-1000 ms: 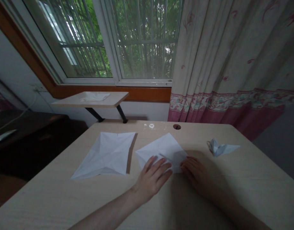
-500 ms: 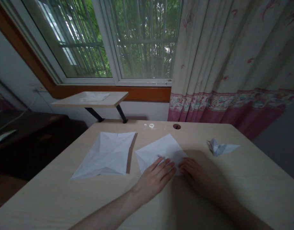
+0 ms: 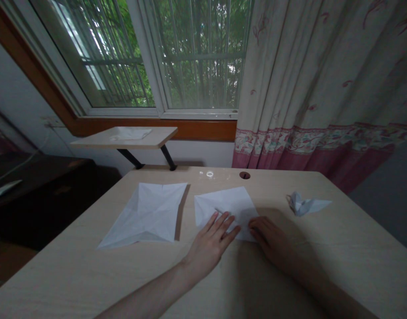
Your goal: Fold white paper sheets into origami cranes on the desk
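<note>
A white sheet of paper with fold creases (image 3: 234,199) lies on the table in front of me. My left hand (image 3: 210,241) rests on its near left part, fingers spread and flat. At the sheet's near right edge, my right hand (image 3: 268,235) is closed, its fingers together and curled on the paper; the fingertips are partly hidden. To the left lies a second, larger creased sheet of white paper (image 3: 156,212), its edges slightly raised. A small folded paper bird (image 3: 303,204) stands to the right, apart from my hands.
The pale wooden table (image 3: 176,283) has a round cable hole (image 3: 245,175) near its far edge. A raised shelf (image 3: 156,137) at the back left bears crumpled white paper (image 3: 130,133). Beyond are a window and a patterned curtain (image 3: 289,88). A dark cabinet (image 3: 57,177) stands left.
The sheet under my hands has turned a little, its far corner shifting to the right. My left fingers have spread slightly; my right hand stays at the edge.
</note>
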The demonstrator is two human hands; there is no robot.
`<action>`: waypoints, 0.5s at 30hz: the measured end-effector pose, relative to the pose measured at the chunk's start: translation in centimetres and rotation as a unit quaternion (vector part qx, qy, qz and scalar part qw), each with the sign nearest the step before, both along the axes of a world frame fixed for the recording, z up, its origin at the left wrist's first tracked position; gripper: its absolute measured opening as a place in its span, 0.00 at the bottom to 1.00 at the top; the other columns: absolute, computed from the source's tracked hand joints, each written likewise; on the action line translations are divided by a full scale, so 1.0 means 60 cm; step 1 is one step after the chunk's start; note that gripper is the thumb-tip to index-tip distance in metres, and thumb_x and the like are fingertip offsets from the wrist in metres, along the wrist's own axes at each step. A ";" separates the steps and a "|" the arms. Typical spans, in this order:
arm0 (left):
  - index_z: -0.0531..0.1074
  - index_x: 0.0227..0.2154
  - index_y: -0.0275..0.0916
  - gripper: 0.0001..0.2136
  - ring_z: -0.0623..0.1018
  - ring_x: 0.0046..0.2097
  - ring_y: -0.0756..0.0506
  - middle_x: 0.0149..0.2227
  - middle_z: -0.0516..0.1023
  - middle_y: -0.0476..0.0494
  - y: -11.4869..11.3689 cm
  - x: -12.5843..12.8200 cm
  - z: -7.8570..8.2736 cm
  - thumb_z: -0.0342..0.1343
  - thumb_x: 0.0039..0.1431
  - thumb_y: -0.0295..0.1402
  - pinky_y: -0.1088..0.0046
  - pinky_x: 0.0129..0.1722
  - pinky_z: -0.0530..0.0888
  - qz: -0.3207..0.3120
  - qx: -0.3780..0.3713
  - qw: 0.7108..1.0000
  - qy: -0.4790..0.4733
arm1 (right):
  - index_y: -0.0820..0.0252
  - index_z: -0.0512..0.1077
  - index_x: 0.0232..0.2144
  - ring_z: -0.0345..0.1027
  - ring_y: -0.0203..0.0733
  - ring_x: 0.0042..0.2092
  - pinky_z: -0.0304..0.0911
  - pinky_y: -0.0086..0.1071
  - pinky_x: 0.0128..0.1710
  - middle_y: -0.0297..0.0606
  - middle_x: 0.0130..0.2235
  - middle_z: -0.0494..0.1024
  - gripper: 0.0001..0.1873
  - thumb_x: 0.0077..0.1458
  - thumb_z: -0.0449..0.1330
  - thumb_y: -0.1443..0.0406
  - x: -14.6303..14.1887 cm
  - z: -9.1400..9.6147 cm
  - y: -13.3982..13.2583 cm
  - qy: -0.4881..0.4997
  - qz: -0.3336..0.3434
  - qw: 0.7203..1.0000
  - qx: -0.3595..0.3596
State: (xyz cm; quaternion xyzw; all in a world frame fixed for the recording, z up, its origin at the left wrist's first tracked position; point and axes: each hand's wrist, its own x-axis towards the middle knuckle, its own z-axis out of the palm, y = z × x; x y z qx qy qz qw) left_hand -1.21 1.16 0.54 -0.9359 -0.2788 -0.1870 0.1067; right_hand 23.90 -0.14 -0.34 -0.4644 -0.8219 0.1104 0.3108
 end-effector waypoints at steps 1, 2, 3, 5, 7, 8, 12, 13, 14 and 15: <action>0.61 0.62 0.37 0.25 0.61 0.67 0.34 0.65 0.64 0.33 0.000 0.000 -0.001 0.50 0.63 0.18 0.45 0.62 0.65 0.000 -0.012 1.000 0.001 | 0.56 0.70 0.39 0.72 0.44 0.42 0.69 0.38 0.44 0.40 0.39 0.76 0.11 0.67 0.48 0.68 0.000 -0.001 0.000 0.000 -0.001 1.000 -0.001; 0.61 0.62 0.37 0.26 0.60 0.68 0.33 0.65 0.62 0.33 0.001 0.001 -0.002 0.50 0.61 0.17 0.44 0.62 0.64 -0.001 -0.024 1.000 0.003 | 0.56 0.70 0.40 0.72 0.44 0.42 0.69 0.38 0.44 0.40 0.40 0.77 0.11 0.67 0.48 0.68 0.000 -0.003 0.001 0.000 -0.004 1.000 -0.001; 0.61 0.62 0.36 0.28 0.58 0.68 0.33 0.66 0.61 0.32 0.000 0.001 -0.002 0.51 0.59 0.16 0.43 0.63 0.64 -0.002 -0.035 0.999 0.006 | 0.56 0.70 0.40 0.72 0.44 0.42 0.69 0.39 0.45 0.41 0.40 0.77 0.10 0.67 0.48 0.68 0.000 -0.004 0.001 0.000 -0.006 1.000 -0.001; 0.61 0.62 0.36 0.29 0.56 0.69 0.33 0.67 0.59 0.33 -0.001 0.002 -0.002 0.51 0.57 0.15 0.43 0.63 0.62 -0.004 -0.052 0.999 0.010 | 0.57 0.70 0.40 0.72 0.44 0.43 0.69 0.39 0.45 0.41 0.41 0.77 0.11 0.67 0.48 0.68 -0.001 -0.005 0.001 -0.004 -0.007 1.000 -0.002; 0.61 0.62 0.36 0.29 0.54 0.70 0.33 0.68 0.58 0.33 -0.003 0.003 0.000 0.52 0.56 0.16 0.43 0.64 0.60 -0.007 -0.059 0.998 0.012 | 0.57 0.70 0.40 0.72 0.45 0.43 0.69 0.39 0.45 0.42 0.41 0.77 0.11 0.67 0.48 0.68 -0.001 -0.005 0.001 -0.007 -0.008 1.000 -0.002; 0.62 0.61 0.36 0.29 0.54 0.70 0.33 0.68 0.58 0.33 -0.004 0.003 0.001 0.52 0.57 0.16 0.43 0.65 0.60 -0.009 -0.061 0.998 0.012 | 0.57 0.70 0.39 0.72 0.45 0.43 0.69 0.40 0.45 0.42 0.41 0.77 0.11 0.66 0.48 0.68 -0.002 -0.004 0.001 -0.008 -0.008 1.000 -0.003; 0.65 0.59 0.37 0.25 0.53 0.70 0.33 0.68 0.58 0.34 -0.004 0.004 0.004 0.53 0.59 0.19 0.44 0.65 0.59 -0.015 -0.061 0.998 0.011 | 0.57 0.70 0.38 0.72 0.45 0.44 0.69 0.40 0.45 0.42 0.41 0.77 0.10 0.65 0.49 0.69 -0.003 0.000 0.002 -0.012 -0.002 1.000 -0.004; 0.65 0.59 0.37 0.24 0.53 0.70 0.34 0.67 0.59 0.34 -0.004 0.004 0.004 0.53 0.60 0.19 0.44 0.65 0.59 -0.016 -0.060 0.998 0.011 | 0.57 0.70 0.37 0.72 0.45 0.44 0.70 0.40 0.45 0.42 0.41 0.78 0.10 0.65 0.49 0.69 -0.003 0.000 0.002 -0.014 -0.002 1.000 -0.003; 0.66 0.58 0.37 0.23 0.53 0.70 0.34 0.67 0.59 0.35 -0.004 0.004 0.003 0.53 0.60 0.20 0.44 0.65 0.59 -0.017 -0.057 0.998 0.011 | 0.57 0.70 0.37 0.72 0.45 0.44 0.70 0.40 0.45 0.42 0.42 0.78 0.10 0.65 0.50 0.69 -0.003 0.000 0.002 -0.016 -0.001 1.000 -0.002; 0.66 0.58 0.37 0.22 0.53 0.70 0.34 0.67 0.58 0.35 -0.004 0.004 0.003 0.54 0.61 0.21 0.44 0.65 0.59 -0.016 -0.054 0.998 0.010 | 0.57 0.71 0.38 0.73 0.45 0.44 0.70 0.40 0.46 0.42 0.42 0.78 0.10 0.64 0.50 0.69 -0.003 0.000 0.002 -0.020 -0.001 1.000 -0.002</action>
